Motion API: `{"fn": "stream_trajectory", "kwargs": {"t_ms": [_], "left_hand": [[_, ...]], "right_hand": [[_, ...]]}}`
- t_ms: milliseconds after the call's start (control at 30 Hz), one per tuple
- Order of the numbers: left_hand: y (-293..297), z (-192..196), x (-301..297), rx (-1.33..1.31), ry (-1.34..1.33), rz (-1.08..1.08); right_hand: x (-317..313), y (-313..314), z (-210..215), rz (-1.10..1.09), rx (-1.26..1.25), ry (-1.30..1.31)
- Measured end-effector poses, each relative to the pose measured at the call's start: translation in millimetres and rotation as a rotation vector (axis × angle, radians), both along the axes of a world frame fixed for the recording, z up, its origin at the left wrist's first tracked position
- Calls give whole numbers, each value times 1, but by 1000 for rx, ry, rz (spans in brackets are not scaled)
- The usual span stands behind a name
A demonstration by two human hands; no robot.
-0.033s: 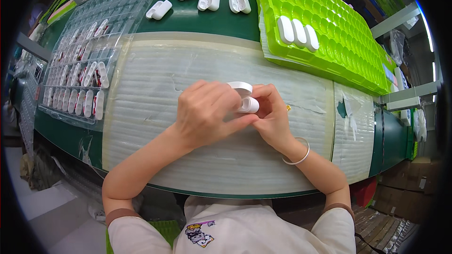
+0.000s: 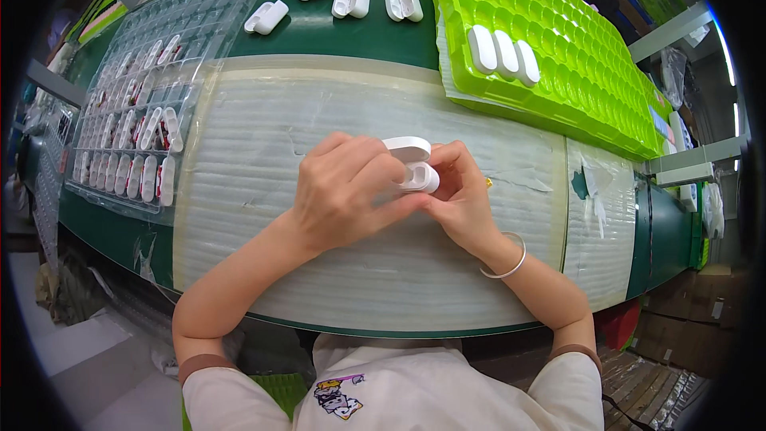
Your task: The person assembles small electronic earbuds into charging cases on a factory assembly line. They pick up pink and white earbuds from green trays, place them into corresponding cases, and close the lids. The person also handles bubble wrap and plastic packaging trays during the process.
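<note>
Over the middle of the padded work mat, a small white earphone charging case [image 2: 418, 177] is held between both hands, its lid [image 2: 408, 149] flipped up. My left hand [image 2: 345, 183] is closed on the case's left side, with the fingers curled by the open inside and the thumb along the lower edge. From the right, my right hand [image 2: 461, 191] pinches the case between thumb and fingers. Part of the case is hidden behind the left fingers. A bit of gold-coloured material [image 2: 488, 183] shows beside the right hand.
Several open white cases [image 2: 351, 3] stand on the green table beyond the mat [image 2: 263, 160]. At the far right a bright green tray [image 2: 574, 116] holds three closed white cases [image 2: 504, 56]. On the left lies a clear plastic tray [image 2: 152, 207] with several white shells.
The case is turned slightly, so more of its inside and lid shows. My left fingers have shifted a little; both hands stay in about the same place.
</note>
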State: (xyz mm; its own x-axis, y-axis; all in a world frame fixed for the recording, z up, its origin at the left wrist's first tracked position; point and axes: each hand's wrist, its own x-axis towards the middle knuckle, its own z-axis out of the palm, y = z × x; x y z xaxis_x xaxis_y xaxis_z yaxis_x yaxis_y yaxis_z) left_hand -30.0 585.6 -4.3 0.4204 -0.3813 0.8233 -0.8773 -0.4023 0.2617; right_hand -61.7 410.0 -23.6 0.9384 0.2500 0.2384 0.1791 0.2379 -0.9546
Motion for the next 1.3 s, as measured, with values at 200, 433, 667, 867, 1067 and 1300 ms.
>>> {"fn": "stream_trajectory", "kwargs": {"t_ms": [200,433,667,867,1067,1300], "left_hand": [[6,-1,-3,-2,-55,-81],[9,-10,4,-96,14,-98],[13,-12,5,-154,119,-132],[15,-11,8,-116,177,-164],[15,-19,11,-204,437,-203],[11,-4,10,-165,831,-196]], "right_hand": [[5,-8,5,90,96,-32],[5,-9,0,103,126,-91],[4,-13,4,144,175,94],[4,-13,12,187,358,379],[5,-12,10,151,382,412],[6,-13,11,127,331,469]]}}
